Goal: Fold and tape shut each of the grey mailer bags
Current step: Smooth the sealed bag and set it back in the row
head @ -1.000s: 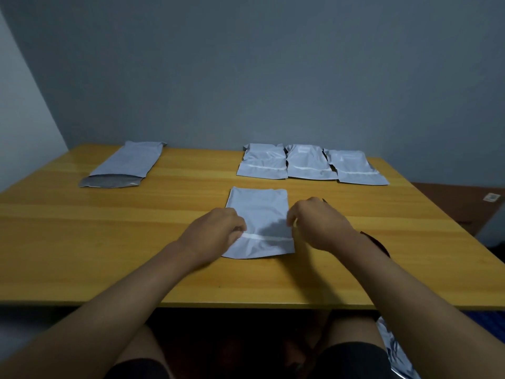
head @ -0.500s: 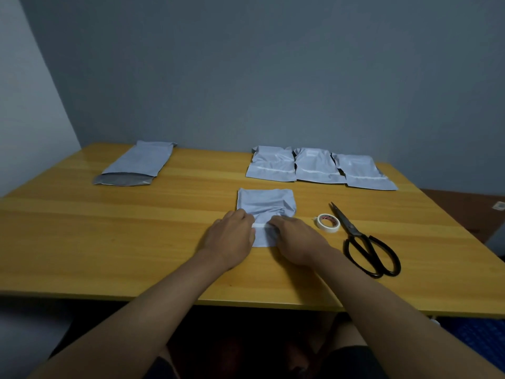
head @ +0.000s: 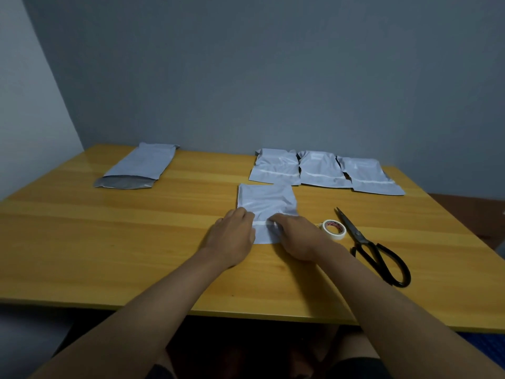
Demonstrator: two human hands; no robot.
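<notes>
Both hands press flat: left hand (head: pixel 232 236) and right hand (head: pixel 296 236) should smooth the tape strip (head: pixel 261 223) outward along the folded mailer bag (head: pixel 266 206).

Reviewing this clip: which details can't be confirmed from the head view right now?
- Near corners of the folded bag: covered by the left hand and right hand.
- Both ends of its tape strip: under the hands.
- Fingertip contact: fingers hidden behind the knuckles.
- Print inside the tape roll: too small.
- Contents of the unfolded bag: opaque.
</notes>
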